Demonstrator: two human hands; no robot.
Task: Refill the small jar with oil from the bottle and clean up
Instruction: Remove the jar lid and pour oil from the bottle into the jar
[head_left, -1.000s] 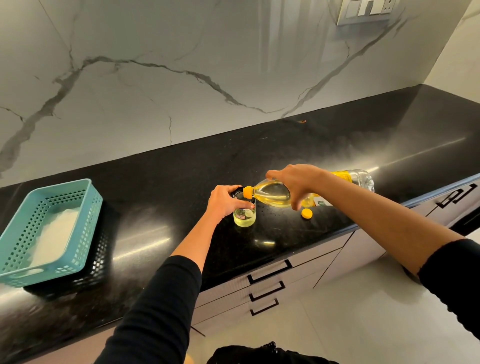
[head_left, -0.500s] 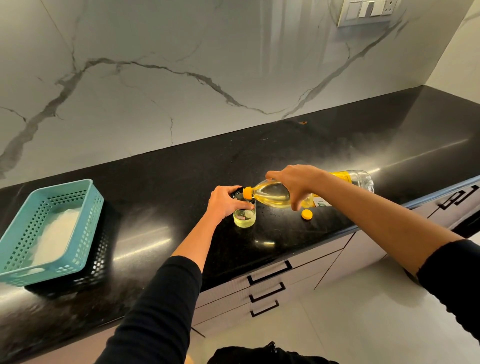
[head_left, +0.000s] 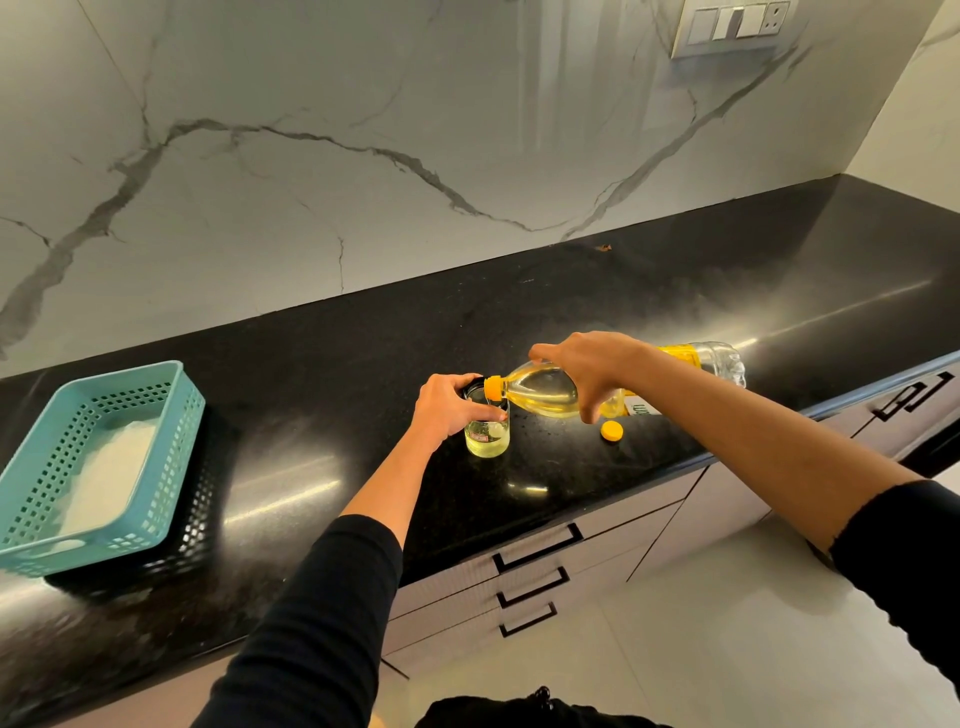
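left hand (head_left: 451, 410) grips the jar (head_left: 487, 431) near the counter (head_left: 322, 405) front edge; right hand (head_left: 587, 371) clasps the tilted bottle (head_left: 545, 396). pour slowly, spout seemingly over the rim.

Black countertop (head_left: 311, 374): teal basket (head_left: 78, 551) at left; small jar (head_left: 487, 439) near front; yellow cap (head_left: 611, 431) beside jar.

The left grip (head_left: 452, 408) holds the jar (head_left: 488, 441) on the desk (head_left: 311, 374). The right grip (head_left: 587, 364) holds the bottle (head_left: 540, 397) tipped, mouth at the jar's top. A yellow cap (head_left: 611, 431) lies near.
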